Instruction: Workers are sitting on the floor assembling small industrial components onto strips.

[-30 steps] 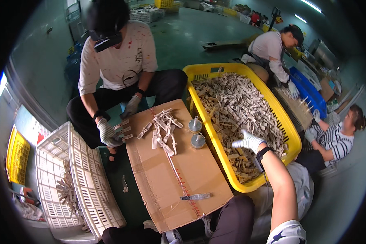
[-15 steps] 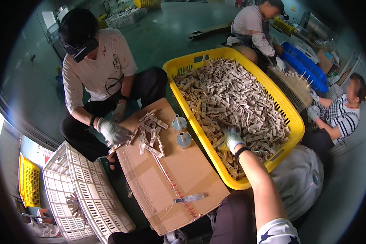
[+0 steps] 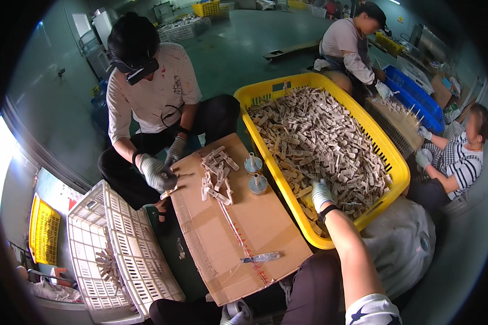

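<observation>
Presently, the right hand, in a pale knit glove with a dark wristband, is reached into the yellow crate, over its near left part. Its fingertips meet the heaped clip-like pieces; whether the fingers are closed on one cannot be told.

The left hand shows only as a bit of glove at the near edge, beside a grey rounded object; finger state cannot be told.

The pieces fill the crate, browner at near left, paler toward far and right. Left of the crate: a cardboard sheet bearing a smaller pile at its far end, two metal funnel-topped containers right of that pile, and a knife lying near.

Far left, a co-worker's gloved hand is at the cardboard's edge. Near left, a white crate contains some similar pieces.
</observation>
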The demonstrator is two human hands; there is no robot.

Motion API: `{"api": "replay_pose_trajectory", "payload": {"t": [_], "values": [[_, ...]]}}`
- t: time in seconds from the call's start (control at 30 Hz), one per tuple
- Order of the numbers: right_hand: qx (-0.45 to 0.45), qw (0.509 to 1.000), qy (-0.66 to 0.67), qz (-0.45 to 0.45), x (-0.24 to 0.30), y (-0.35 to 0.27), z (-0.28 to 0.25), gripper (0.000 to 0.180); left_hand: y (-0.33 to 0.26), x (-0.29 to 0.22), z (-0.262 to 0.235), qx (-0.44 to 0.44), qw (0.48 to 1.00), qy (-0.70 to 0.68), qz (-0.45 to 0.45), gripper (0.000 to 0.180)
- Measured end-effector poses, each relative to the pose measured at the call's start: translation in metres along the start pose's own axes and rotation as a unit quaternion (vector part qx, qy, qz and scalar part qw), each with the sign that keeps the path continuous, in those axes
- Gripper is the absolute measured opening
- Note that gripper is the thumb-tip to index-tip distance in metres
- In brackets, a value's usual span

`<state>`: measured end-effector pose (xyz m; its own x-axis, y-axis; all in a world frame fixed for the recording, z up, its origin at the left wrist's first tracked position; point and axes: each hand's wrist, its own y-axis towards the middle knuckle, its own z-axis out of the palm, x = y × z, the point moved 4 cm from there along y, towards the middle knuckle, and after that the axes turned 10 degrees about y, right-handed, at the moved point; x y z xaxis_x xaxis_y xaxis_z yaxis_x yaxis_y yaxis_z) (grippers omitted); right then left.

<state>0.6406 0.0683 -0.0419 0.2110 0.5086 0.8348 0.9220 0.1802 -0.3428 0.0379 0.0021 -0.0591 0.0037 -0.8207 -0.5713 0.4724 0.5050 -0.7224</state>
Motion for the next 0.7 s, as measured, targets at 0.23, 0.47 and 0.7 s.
{"api": "replay_pose_trajectory", "payload": {"t": [0.23, 0.47, 0.7], "values": [[0.054, 0.958, -0.199, -0.199, 0.037, 0.002, -0.064, 0.027, -0.018, -0.022, 0.02, 0.03, 0.996, 0.086, 0.023, 0.062], [0.071, 0.975, -0.007, -0.213, 0.144, -0.03, -0.084, 0.038, -0.017, -0.007, 0.001, 0.023, 0.996, 0.087, 0.02, 0.068], [0.309, 0.914, 0.1, -0.244, 0.262, -0.177, 0.026, 0.034, -0.037, -0.031, 0.015, -0.006, 0.997, 0.075, 0.021, 0.08]]}}
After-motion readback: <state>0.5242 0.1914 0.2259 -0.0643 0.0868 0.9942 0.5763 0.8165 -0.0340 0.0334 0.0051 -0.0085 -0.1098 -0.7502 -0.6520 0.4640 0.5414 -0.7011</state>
